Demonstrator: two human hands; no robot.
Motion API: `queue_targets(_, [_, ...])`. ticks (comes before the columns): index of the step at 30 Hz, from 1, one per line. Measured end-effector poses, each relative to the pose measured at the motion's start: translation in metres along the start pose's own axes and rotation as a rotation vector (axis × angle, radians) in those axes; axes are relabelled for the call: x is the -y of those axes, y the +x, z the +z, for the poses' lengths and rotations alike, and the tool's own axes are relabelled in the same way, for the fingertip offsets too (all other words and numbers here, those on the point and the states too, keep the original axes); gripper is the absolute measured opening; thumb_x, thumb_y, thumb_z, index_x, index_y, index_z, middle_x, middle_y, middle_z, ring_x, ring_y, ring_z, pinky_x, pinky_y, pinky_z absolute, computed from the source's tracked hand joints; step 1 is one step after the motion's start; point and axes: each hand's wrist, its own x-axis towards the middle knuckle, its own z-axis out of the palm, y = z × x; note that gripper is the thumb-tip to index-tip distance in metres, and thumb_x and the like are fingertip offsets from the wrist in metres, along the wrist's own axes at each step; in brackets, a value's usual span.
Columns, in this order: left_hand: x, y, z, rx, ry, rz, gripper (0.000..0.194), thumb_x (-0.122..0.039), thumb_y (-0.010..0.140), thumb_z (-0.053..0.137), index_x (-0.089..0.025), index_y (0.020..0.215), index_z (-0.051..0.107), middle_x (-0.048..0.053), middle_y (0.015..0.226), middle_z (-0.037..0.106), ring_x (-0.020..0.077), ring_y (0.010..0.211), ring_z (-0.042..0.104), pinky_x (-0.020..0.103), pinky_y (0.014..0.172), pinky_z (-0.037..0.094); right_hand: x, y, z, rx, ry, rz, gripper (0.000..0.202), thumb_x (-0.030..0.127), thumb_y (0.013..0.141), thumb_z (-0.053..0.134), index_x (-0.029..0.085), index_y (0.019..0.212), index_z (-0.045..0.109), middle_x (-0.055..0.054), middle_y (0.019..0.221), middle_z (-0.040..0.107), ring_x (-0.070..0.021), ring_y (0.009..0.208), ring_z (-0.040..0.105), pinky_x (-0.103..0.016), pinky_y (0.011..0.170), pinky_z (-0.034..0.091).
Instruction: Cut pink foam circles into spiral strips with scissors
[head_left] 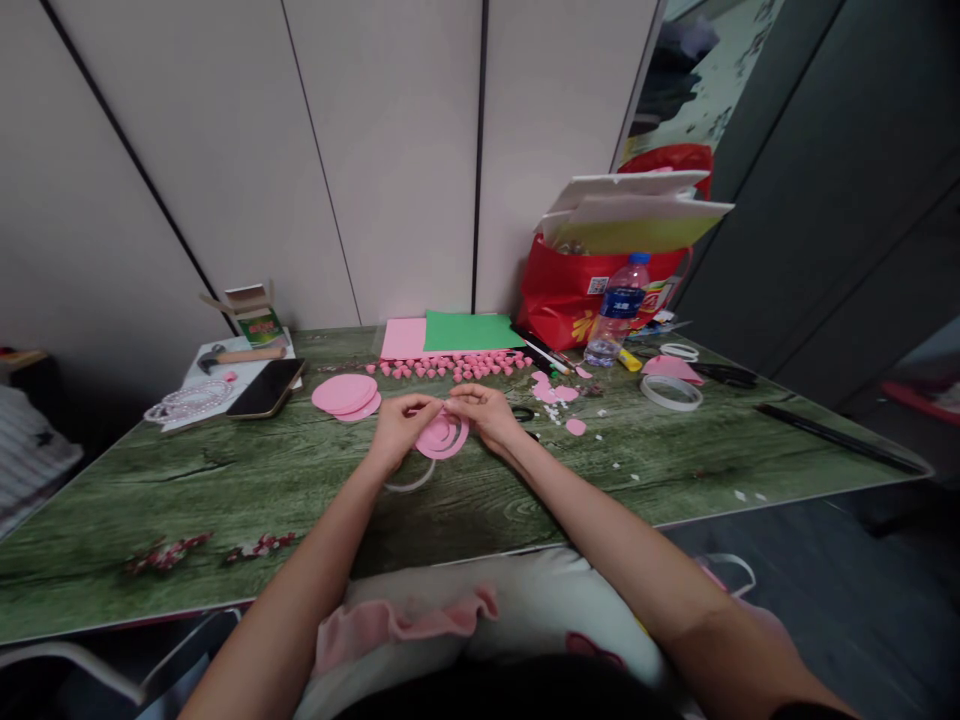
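Between my two hands hangs a pink paper spiral [444, 440], its loops dangling below my fingers. My left hand [403, 428] pinches it at the upper left, thumb and index finger pressed together. From the other side my right hand [486, 412] pinches the same paper near its top; the small part between the fingertips is hidden. A roll of tape [411, 488] lies on the table below my left hand, partly covered. To the left is a stack of pink paper circles [345, 394]. Behind my hands run rows of small pink rolled paper roses [457, 367].
A green sheet [472, 331] and pink sheets lie at the back. Right of them stand a water bottle [619, 312] and a red bag [559, 290]. Paper scraps [555, 390] and a tape roll [672, 393] lie at right; a phone [265, 388] and hammer [244, 356] at left.
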Motion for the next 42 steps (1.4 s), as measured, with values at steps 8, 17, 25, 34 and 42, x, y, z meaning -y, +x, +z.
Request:
queue_targets(8, [-0.0013,-0.0007,-0.0009,0.058,-0.051,-0.026,0.023,-0.033,0.062,0.064,-0.013,0.073,0.068,0.006,0.074,0.069,0.0159,0.067,0.058,0.026,0.066,0.044,0.0026,-0.0021,0.0018,0.028,-0.048,-0.015,0.034,0.025,0.043,0.078,0.016,0.07,0.06,0.002,0.059,0.063,-0.009,0.05,0.055,-0.023,0.054,0.045])
queue_targets(17, [0.001,0.0003,-0.0059,0.276,0.029,0.09,0.024,-0.031,0.07,0.057,-0.014,0.083,0.068,0.006,0.081,0.068,0.0167,0.072,0.059,0.026,0.067,0.044,0.0037,-0.0047,0.0016,0.109,-0.119,-0.063,0.031,0.023,0.045,0.077,0.017,0.071,0.06,0.006,0.057,0.057,-0.0072,0.051,0.052,-0.021,0.054,0.042])
queue_targets(25, [-0.0004,-0.0017,-0.002,0.275,0.193,0.267,0.017,-0.027,0.065,0.062,-0.016,0.078,0.068,0.007,0.083,0.066,0.0192,0.081,0.057,0.031,0.078,0.042,0.0028,-0.006,0.001,0.204,-0.123,-0.013,0.034,0.021,0.046,0.077,0.017,0.075,0.061,0.004,0.07,0.061,-0.0082,0.062,0.055,-0.022,0.063,0.043])
queue_targets(34, [0.0026,-0.0023,0.0,0.176,0.26,0.456,0.01,-0.03,0.066,0.064,-0.021,0.068,0.068,0.007,0.072,0.064,0.021,0.083,0.052,0.036,0.079,0.04,0.001,-0.0061,-0.0007,0.283,-0.077,0.121,0.038,0.022,0.044,0.078,0.017,0.074,0.055,0.005,0.065,0.058,-0.0083,0.058,0.054,-0.022,0.057,0.045])
queue_targets(42, [0.0032,-0.0016,0.0005,0.107,0.184,0.447,0.009,-0.028,0.067,0.062,-0.022,0.065,0.068,0.005,0.073,0.064,0.0189,0.078,0.053,0.034,0.076,0.041,0.004,-0.0074,0.0021,0.264,-0.102,0.007,0.037,0.028,0.045,0.077,0.018,0.069,0.052,0.005,0.066,0.055,-0.009,0.06,0.053,-0.023,0.06,0.046])
